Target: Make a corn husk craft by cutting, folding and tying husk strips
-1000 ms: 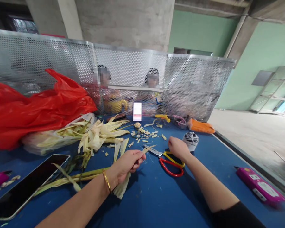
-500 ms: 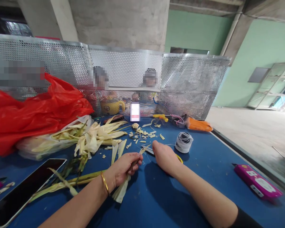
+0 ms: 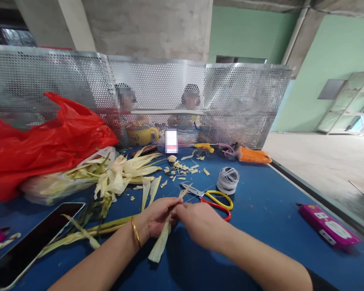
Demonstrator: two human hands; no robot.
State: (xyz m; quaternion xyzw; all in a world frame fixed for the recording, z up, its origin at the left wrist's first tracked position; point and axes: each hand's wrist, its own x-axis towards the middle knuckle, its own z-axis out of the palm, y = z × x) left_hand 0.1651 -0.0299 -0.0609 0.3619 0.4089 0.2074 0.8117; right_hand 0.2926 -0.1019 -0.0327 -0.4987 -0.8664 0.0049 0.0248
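Note:
My left hand is closed around a pale corn husk strip, whose wide end hangs down and whose thin tip pokes up past the fingers. My right hand meets it, thumb and fingers pinched on the same strip beside the left fingertips. Just beyond the hands lie scissors with one yellow and one red handle, blades pointing left. A spool of grey-white thread stands behind the handles. Left of my hands is a heap of corn husks, partly in a clear plastic bag.
A dark-screened tablet lies at the left, below a red plastic bag. Husk scraps, a yellow glue gun and an orange pack lie farther back. A magenta pack is at right. Behind a perforated metal screen sit people.
My right hand has moved left and toward me, from over the scissors to the husk strip in my left hand. The scissors are now uncovered. The spool appears shifted slightly left.

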